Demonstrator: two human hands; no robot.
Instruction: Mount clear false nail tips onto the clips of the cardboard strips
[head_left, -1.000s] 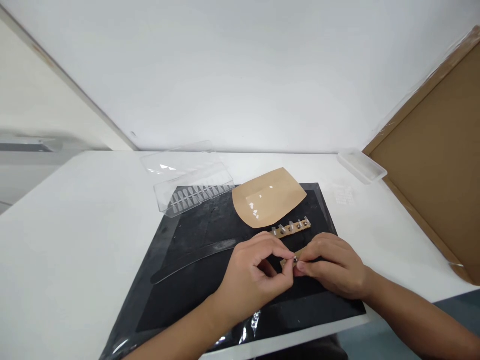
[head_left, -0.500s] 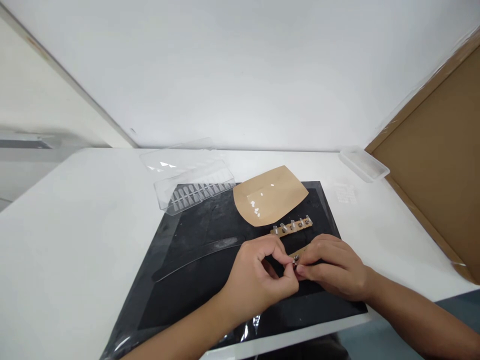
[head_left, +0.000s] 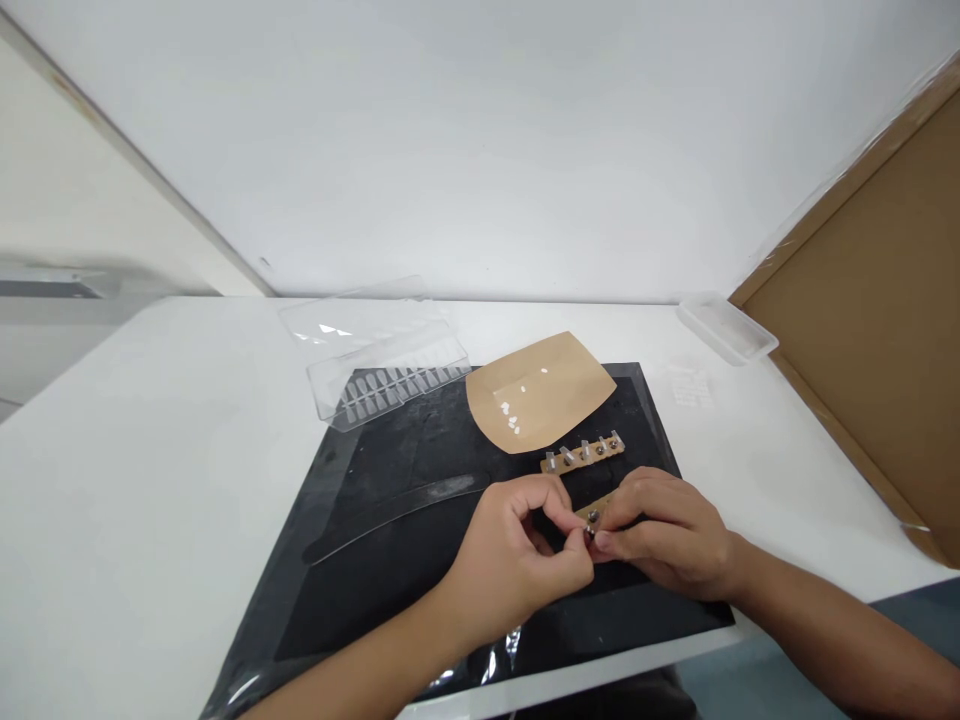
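My left hand [head_left: 525, 540] is closed in a pinch, thumb and forefinger tips together; what they hold is too small to make out. My right hand [head_left: 667, 535] is closed too, with thumb and fingertips at a small shiny metal piece [head_left: 590, 534] right beside the left fingertips. Under the right fingers lies a tan strip [head_left: 589, 510] with a round metal stud [head_left: 594, 516] on it; most of the strip is hidden. Just beyond, a second tan strip [head_left: 555, 465] bears several metal studs with clear nail tips standing on them.
A tan card [head_left: 562, 385] holds several tiny white pieces [head_left: 513, 424]. At back left, a clear case [head_left: 322, 385] contains rows of nail tips. A dark curved nail file [head_left: 390, 517] lies on the black mat [head_left: 360, 600]. A translucent tray [head_left: 727, 330] sits by the cardboard [head_left: 885, 300].
My left fingertips have shifted very slightly left and down from the strip, showing a little more of the metal piece. My right hand stays nearly in place.
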